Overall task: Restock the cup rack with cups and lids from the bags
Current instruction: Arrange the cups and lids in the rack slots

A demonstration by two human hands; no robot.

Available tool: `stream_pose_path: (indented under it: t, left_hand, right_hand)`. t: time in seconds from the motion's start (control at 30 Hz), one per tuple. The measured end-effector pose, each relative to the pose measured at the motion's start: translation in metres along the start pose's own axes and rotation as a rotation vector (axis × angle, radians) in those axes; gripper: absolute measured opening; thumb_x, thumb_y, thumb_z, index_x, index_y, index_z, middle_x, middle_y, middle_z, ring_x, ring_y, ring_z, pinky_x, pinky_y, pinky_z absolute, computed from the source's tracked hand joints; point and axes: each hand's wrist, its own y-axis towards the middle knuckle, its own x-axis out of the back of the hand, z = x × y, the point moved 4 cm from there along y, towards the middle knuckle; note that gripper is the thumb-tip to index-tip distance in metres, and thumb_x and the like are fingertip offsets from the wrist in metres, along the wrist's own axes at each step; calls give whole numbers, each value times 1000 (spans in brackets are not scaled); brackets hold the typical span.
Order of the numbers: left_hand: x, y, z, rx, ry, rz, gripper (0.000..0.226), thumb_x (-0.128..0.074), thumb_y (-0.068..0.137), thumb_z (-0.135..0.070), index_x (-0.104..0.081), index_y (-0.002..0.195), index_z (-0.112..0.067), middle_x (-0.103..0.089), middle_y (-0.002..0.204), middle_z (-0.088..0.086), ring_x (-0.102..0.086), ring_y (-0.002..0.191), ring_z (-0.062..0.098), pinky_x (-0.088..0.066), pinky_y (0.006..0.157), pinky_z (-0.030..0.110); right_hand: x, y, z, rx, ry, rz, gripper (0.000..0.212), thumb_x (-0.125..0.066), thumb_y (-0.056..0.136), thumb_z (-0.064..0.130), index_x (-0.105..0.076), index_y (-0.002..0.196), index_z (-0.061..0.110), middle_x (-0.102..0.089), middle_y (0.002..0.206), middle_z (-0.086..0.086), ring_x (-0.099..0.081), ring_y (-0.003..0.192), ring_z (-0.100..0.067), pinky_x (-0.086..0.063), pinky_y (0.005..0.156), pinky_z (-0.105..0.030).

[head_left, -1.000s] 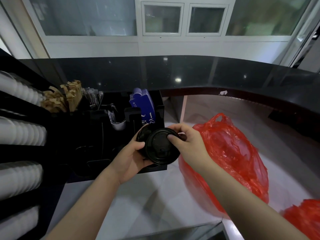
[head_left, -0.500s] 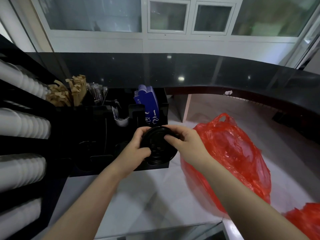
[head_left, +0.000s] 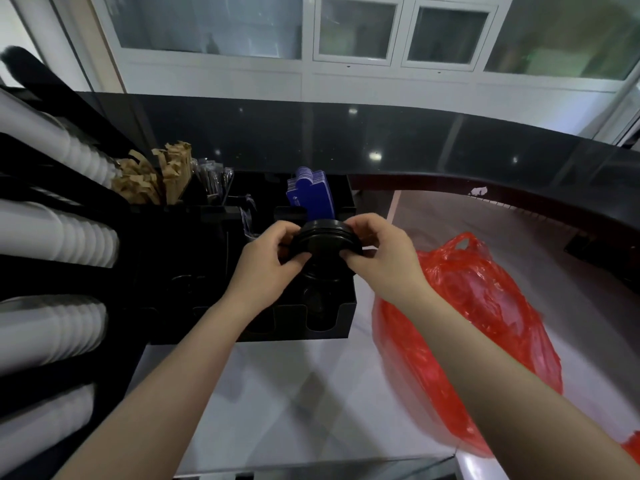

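1. i held a small stack of black lids between my two hands, above the right front slot of the black organizer.
2. my left hand pinched the left edge of the stack with curled fingers and thumb; my right hand pinched the right edge in the same way.
3. the stack lay almost flat, with its round face turned a little toward me and its axis pointing nearly straight down into the slot.
4. the slot was directly under the lids and both hands were equally near to it, so i judged the next move was only to lower the stack straight down.
5. the red plastic bag lay just right of the organizer on the white counter; rows of white cups filled the rack at my left.
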Motion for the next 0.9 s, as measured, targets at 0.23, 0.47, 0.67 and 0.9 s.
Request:
stream_pose_path:
  t: [0.23,0.47,0.67,0.9]
  left_hand:
    - [-5,-5,38,144,246,170,71,-78,74,-33,-41,135,-35,-46,139,-7,-47,123,7,-39,105,30]
    - [-17,-29,74,125,620,347,99,-53,78,-68,3,151,-32,6,161,-3,8,146,11,6,117,33]
    - [-19,-32,82,89,764,400,97,-43,80,-74,9,150,-31,9,160,-4,12,145,12,10,114,30]
    - [-20,-32,83,64,780,400,98,-44,80,-73,8,151,-30,3,161,-3,9,146,13,8,113,30]
  right_hand:
    - [-25,-2,-22,42,-374,1,34,-68,70,3,-54,95,22,-52,97,6,-53,89,-16,-43,69,-26]
    - [-67,-14,-33,316,-942,1,20,-69,61,2,-59,77,8,-56,76,-10,-54,65,-30,-44,51,-37]
    - [-94,-17,-46,298,-1181,172,25,-75,60,23,-61,80,17,-57,75,-3,-54,65,-23,-39,55,-32]
    - [-95,-33,-64,254,-1208,427,26,-73,69,35,-69,93,25,-63,95,3,-59,88,-21,-41,78,-34]
